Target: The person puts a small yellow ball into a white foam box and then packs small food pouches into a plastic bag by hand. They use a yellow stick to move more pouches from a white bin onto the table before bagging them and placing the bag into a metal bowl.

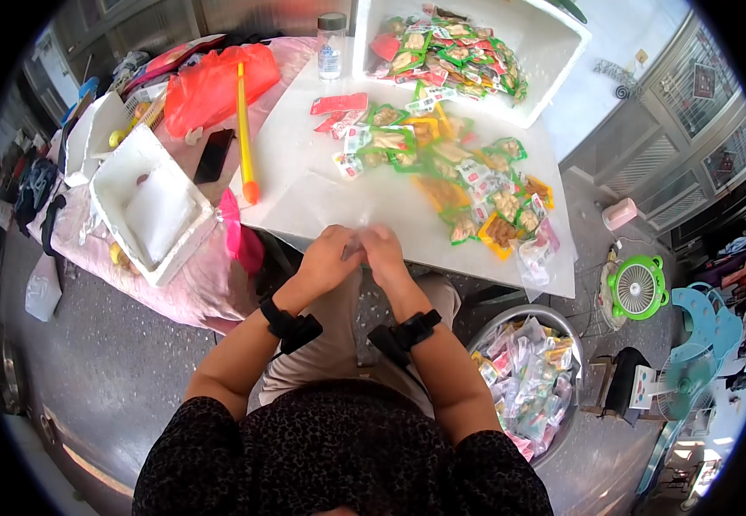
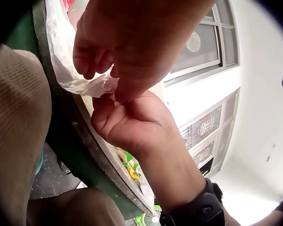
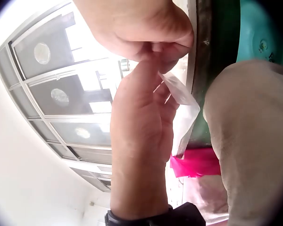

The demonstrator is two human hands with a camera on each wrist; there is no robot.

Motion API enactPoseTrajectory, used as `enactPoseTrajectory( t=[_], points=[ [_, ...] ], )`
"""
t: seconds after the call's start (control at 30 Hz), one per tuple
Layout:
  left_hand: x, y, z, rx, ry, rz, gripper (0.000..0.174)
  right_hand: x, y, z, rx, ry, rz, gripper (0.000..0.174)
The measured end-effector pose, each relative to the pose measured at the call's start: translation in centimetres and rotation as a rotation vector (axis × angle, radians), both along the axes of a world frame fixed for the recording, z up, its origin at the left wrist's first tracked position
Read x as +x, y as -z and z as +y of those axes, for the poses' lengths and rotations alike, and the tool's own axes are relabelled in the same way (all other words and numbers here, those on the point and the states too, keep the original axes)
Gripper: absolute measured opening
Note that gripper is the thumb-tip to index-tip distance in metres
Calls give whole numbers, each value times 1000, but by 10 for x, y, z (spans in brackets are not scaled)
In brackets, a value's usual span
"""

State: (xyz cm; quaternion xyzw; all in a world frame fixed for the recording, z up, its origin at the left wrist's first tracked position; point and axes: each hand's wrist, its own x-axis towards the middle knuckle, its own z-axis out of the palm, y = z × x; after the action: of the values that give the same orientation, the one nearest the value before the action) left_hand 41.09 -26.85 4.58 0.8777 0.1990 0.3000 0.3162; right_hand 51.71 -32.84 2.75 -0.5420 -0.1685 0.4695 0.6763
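Both hands meet at the near edge of the white table [image 1: 295,202], fingers curled in against each other. My left hand [image 1: 328,260] pinches a thin clear plastic bag [image 2: 61,56], which spreads from the fingers over the table edge. The fingertips of my right hand [image 1: 383,256] pinch the same film close beside the left fingers. In the right wrist view a loose flap of the plastic [image 3: 183,96] hangs below the fingers. Beyond the hands lie several small snack packets [image 1: 390,142], green, yellow and red.
A white foam box [image 1: 554,64] full of packets stands at the back, near a lidded jar [image 1: 331,56]. A metal basin [image 1: 573,344] of bagged packets is on the floor at right. At left are an open foam box [image 1: 145,206] and a yellow stick [image 1: 243,129].
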Motion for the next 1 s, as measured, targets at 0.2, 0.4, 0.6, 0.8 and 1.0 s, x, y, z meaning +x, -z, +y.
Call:
enactPoseTrajectory(
  t=[0.2,0.4,0.6,0.8,1.0],
  points=[
    [5,13,10,-247,-32,173,18,-1,17,5,5,68,-139,15],
    [2,-1,17,-864,93,135,20,7,3,-6,69,-133,-43,17],
    [6,22,27,-663,-31,43,11,8,4,-4,0,-25,-62,15],
    [7,-23,15,339,-290,-128,5,15,14,-1,-196,35,-659,16],
    [24,21,15,419,-205,297,5,44,-1,-25,5,275,-1506,22]
  ],
)
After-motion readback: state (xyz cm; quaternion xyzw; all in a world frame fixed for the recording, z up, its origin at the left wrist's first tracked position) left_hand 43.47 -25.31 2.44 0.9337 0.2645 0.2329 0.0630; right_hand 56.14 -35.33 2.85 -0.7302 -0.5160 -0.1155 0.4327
